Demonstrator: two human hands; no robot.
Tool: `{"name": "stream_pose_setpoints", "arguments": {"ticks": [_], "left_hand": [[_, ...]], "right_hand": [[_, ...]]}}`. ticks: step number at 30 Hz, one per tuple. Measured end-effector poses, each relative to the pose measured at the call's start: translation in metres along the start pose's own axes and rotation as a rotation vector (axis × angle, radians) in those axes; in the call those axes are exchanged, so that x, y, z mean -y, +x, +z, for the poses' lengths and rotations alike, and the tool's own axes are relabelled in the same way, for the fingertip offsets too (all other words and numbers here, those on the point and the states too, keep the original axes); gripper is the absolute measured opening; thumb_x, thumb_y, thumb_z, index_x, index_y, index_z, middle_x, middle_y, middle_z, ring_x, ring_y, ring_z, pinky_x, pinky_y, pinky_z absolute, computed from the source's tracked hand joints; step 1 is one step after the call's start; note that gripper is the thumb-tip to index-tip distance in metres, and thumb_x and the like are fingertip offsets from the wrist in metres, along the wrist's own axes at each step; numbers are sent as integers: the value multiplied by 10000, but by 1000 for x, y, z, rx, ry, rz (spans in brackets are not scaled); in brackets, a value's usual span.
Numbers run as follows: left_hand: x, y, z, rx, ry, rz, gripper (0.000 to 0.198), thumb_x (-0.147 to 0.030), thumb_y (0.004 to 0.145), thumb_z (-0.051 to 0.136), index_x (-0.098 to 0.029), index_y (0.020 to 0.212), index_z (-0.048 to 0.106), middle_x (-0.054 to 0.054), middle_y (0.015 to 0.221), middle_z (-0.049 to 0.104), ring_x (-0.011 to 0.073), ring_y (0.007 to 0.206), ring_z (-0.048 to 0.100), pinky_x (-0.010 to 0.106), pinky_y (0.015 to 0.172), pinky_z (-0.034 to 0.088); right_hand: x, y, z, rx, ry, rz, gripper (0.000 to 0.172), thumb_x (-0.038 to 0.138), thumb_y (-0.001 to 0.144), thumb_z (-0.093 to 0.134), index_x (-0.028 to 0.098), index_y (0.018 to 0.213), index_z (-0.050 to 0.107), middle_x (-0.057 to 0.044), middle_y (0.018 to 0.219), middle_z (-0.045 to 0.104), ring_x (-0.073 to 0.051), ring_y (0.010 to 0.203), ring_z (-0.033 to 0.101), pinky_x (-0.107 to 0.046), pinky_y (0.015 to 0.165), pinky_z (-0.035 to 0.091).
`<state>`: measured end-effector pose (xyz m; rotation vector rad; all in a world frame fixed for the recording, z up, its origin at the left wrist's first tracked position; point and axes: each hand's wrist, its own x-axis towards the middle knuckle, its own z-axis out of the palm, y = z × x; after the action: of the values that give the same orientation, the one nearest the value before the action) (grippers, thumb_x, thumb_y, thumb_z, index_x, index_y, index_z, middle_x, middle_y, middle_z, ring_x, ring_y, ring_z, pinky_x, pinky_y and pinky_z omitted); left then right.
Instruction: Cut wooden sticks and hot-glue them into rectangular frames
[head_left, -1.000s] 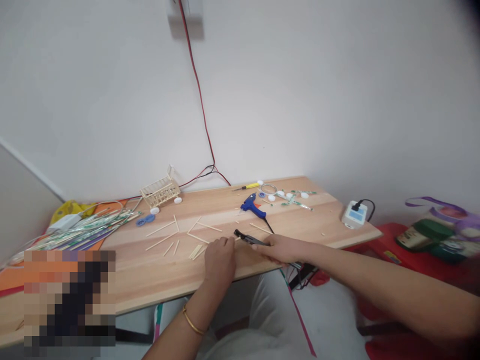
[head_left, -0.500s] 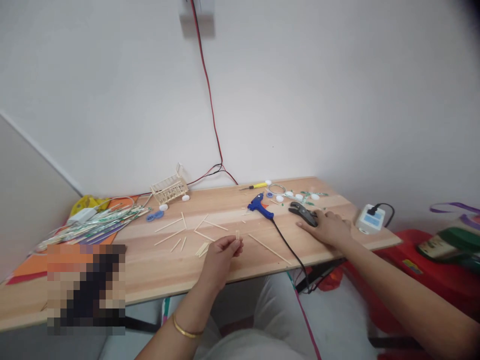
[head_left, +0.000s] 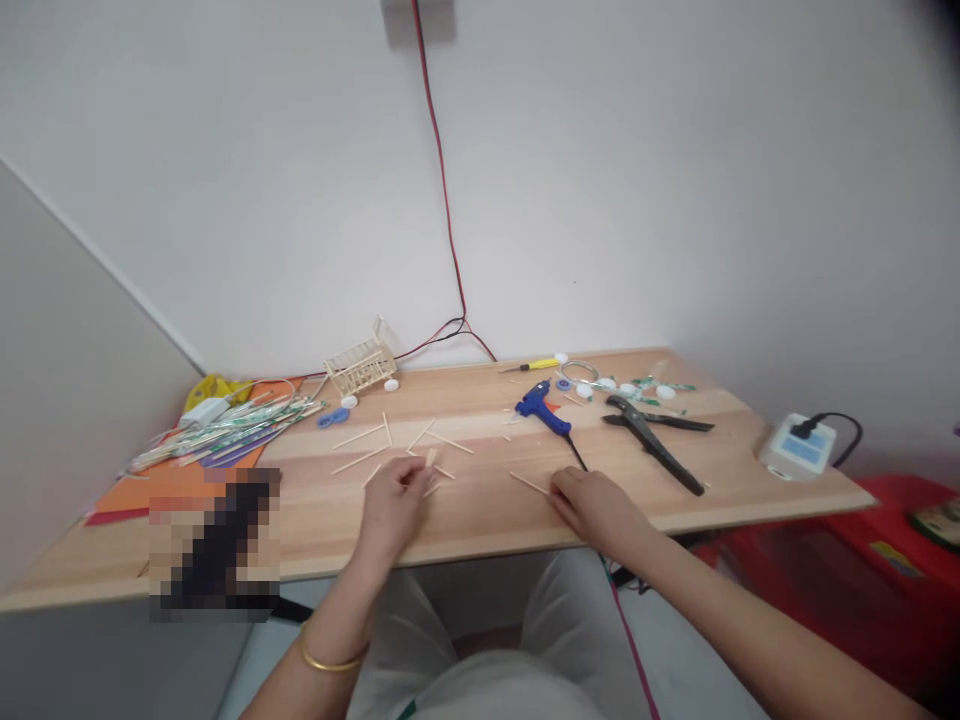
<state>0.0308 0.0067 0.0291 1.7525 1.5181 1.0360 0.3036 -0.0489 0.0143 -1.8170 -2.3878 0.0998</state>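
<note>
Short pale wooden sticks (head_left: 431,457) poke up from the closed fingers of my left hand (head_left: 394,503), low over the wooden table. My right hand (head_left: 596,508) rests near the front edge, its fingers closed over one end of a long thin wooden stick (head_left: 529,483); the covered end is hidden. Cutting pliers (head_left: 652,440) lie with handles spread beyond my right hand. A blue glue gun (head_left: 543,406) lies between the two hands, farther back. Several loose sticks (head_left: 360,458) lie in angled pairs around my left hand.
A small stick-built cart (head_left: 362,370) with white wheels stands by the wall. Wrapped sticks (head_left: 240,430) lie on orange sheets (head_left: 142,490) at left. A yellow-handled screwdriver (head_left: 540,365), a wire coil (head_left: 580,372) and white caps are at the back. A power adapter (head_left: 799,447) sits at right.
My right hand has let go of the pliers and moved left to the long stick. My left hand has moved left and lower, still with short sticks. The view has shifted.
</note>
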Motion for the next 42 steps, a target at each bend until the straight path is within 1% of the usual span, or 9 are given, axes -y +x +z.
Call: {"name": "stream_pose_setpoints", "arguments": {"ticks": [4, 8, 17, 23, 26, 32, 36, 40, 42], "left_hand": [[13, 11, -30, 142, 527, 52, 247, -289, 807, 450, -176, 702, 642, 24, 692, 644, 146, 687, 546, 234, 609, 340], [14, 15, -26, 236, 764, 39, 200, -249, 777, 471, -174, 650, 606, 44, 663, 634, 159, 647, 551, 245, 544, 277], [11, 15, -26, 255, 745, 85, 221, -221, 800, 427, -176, 702, 620, 61, 744, 656, 167, 724, 578, 250, 620, 344], [21, 0, -29, 51, 533, 146, 235, -203, 820, 419, -177, 876, 646, 59, 866, 660, 169, 837, 583, 261, 746, 408], [23, -13, -27, 26, 465, 158, 218, -202, 825, 428, -183, 880, 639, 53, 862, 654, 165, 831, 582, 267, 762, 424], [11, -25, -8, 196, 696, 212, 210, -263, 857, 442, -185, 793, 626, 59, 829, 609, 176, 832, 560, 267, 724, 410], [6, -21, 3, 220, 856, 180, 208, -256, 853, 447, -169, 770, 617, 76, 828, 601, 198, 846, 557, 284, 713, 397], [6, -19, 4, 230, 814, 160, 188, -220, 836, 455, -161, 748, 611, 82, 815, 601, 200, 830, 557, 287, 700, 387], [4, -21, 3, 218, 653, 162, 174, -202, 824, 455, -162, 740, 602, 71, 801, 598, 188, 815, 551, 278, 700, 382]], "right_hand": [[-9, 10, -1, 2, -87, 1, 241, 252, 907, 367, 157, 813, 567, -84, 808, 622, -190, 755, 586, -281, 673, 343], [-15, 22, -6, -31, -156, 32, 232, 263, 904, 374, 147, 836, 563, -105, 844, 633, -203, 773, 590, -291, 674, 331], [-17, 32, -8, -41, -186, 44, 233, 261, 912, 366, 149, 825, 552, -93, 844, 636, -200, 765, 586, -285, 656, 310], [-16, 40, -5, -29, -190, 67, 248, 259, 912, 355, 141, 832, 558, -108, 843, 639, -207, 754, 584, -291, 656, 315], [-8, 42, -6, -42, -146, 70, 246, 256, 902, 368, 141, 814, 567, -113, 841, 636, -204, 747, 575, -290, 656, 321], [17, 43, -13, -27, -12, -172, 234, 226, 899, 396, 159, 786, 590, -78, 789, 633, -190, 791, 553, -289, 742, 325], [18, 42, -11, 19, 87, -298, 209, 182, 891, 395, 174, 878, 603, -66, 855, 648, -179, 838, 546, -292, 763, 322], [13, 38, -8, -22, 152, -397, 246, 110, 848, 410, 206, 950, 612, -58, 931, 652, -169, 907, 534, -333, 855, 282], [15, 37, -10, -75, 154, -419, 245, 118, 855, 412, 220, 920, 626, -49, 909, 659, -160, 899, 532, -359, 889, 250]]}}
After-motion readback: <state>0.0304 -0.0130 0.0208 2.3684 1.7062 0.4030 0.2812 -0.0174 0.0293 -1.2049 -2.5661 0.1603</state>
